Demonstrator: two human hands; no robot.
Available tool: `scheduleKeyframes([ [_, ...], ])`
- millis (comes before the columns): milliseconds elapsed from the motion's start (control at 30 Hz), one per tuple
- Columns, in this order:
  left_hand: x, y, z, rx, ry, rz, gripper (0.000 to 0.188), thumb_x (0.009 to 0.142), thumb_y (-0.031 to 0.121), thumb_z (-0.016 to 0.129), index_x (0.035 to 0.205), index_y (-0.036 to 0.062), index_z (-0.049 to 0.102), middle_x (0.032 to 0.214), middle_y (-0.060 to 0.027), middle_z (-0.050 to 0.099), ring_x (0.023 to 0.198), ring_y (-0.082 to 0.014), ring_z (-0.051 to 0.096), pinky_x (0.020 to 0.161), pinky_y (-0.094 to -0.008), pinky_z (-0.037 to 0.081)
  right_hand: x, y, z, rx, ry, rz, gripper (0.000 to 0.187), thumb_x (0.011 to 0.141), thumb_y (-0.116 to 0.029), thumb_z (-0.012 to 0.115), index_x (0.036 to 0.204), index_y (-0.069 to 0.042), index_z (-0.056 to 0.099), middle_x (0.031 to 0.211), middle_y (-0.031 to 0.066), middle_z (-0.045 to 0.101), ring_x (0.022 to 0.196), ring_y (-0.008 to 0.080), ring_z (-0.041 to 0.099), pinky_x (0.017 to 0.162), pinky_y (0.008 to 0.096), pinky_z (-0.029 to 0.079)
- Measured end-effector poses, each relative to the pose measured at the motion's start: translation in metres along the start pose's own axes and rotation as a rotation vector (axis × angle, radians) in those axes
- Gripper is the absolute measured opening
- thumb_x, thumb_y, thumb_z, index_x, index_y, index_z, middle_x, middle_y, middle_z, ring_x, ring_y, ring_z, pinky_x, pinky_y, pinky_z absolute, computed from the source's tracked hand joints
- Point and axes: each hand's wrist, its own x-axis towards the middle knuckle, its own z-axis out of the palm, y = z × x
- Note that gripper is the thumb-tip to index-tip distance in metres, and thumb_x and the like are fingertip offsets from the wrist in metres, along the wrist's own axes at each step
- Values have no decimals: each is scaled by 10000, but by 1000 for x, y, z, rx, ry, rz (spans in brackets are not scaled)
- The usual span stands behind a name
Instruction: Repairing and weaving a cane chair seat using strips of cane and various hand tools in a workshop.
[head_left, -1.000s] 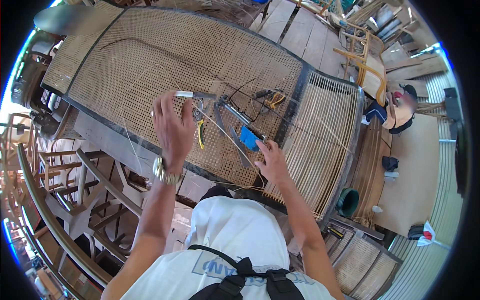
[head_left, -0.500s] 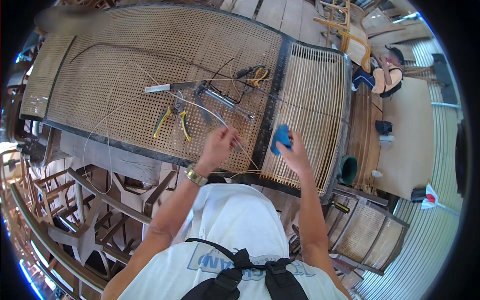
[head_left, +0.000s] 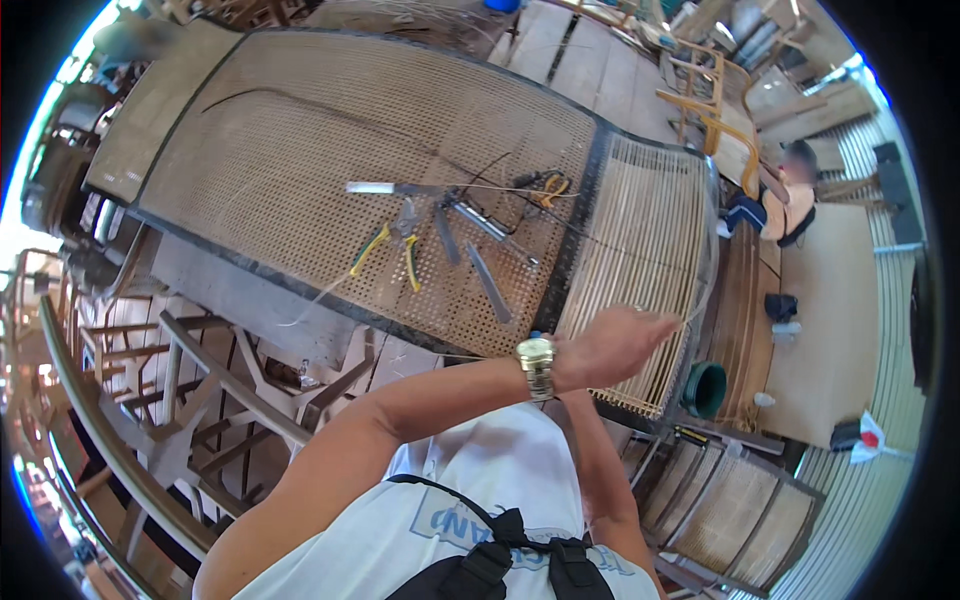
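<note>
Strand [head_left: 692, 314] seems pinched in our closed left hand [head_left: 618, 348], above the strung panel [head_left: 640, 225]. Our right hand is hidden; its grip we cannot tell. Strand handling looks the present step; next move calls for steady tension.

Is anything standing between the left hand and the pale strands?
Nothing visible stands between the left hand and the strands; the blade lies left of them. The space directly beneath, where the right hand may be, is hidden.

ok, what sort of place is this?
Likely a furniture workshop: a large woven cane panel with yellow-handled pliers lying on it, and bare wooden chair frames beside it.
</note>
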Motion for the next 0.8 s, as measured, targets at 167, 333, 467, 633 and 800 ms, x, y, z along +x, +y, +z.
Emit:
scheduleKeyframes([
  [167, -2, -42, -19, -162, 321, -153, 522, 1010, 412, 563, 1305, -16, 519, 948, -232, 706, 896, -416, 688, 796, -486, 543, -22, -190, -3, -425, 80, -118, 262, 1026, -288, 632, 1179, -76, 617, 1056, 28, 634, 935, 126, 585, 876, 328, 498],
  [333, -15, -35, -17, -551, -7, -336, 814, 989, 603, 568, 1400, -89, 446, 1144, -227, 676, 1092, -321, 662, 943, -404, 533, -47, -338, -50, -296, 467, -254, 252, 1031, -347, 636, 1027, -96, 660, 901, -22, 623, 800, 59, 552, 663, 242, 461],
  [467, 7, -4, -20, -883, -142, -188, 734, 985, 640, 554, 1231, -44, 657, 838, -58, 659, 757, -124, 602, 688, -293, 512, -59, -367, -66, 165, 313, -400, 178, 1045, -298, 611, 1075, -123, 618, 1000, 10, 628, 725, 45, 530, 547, 195, 356],
  [633, -10, -39, -37, -658, -6, -229, 422, 988, 468, 665, 953, 55, 745, 723, 49, 559, 663, -41, 490, 577, -249, 414, -143, -381, -180, 561, 335, -543, 388, 1058, -316, 550, 1297, -11, 561, 1066, 108, 634, 687, 126, 512, 528, 221, 349],
  [800, -43, -84, -86, -514, 33, -271, 338, 1016, 368, 657, 902, 57, 726, 710, 89, 487, 653, -30, 396, 552, -254, 344, -342, -350, -397, 536, 685, -786, 338, 1017, -228, 544, 1250, 15, 564, 1063, 127, 631, 657, 159, 481, 566, 271, 377],
])
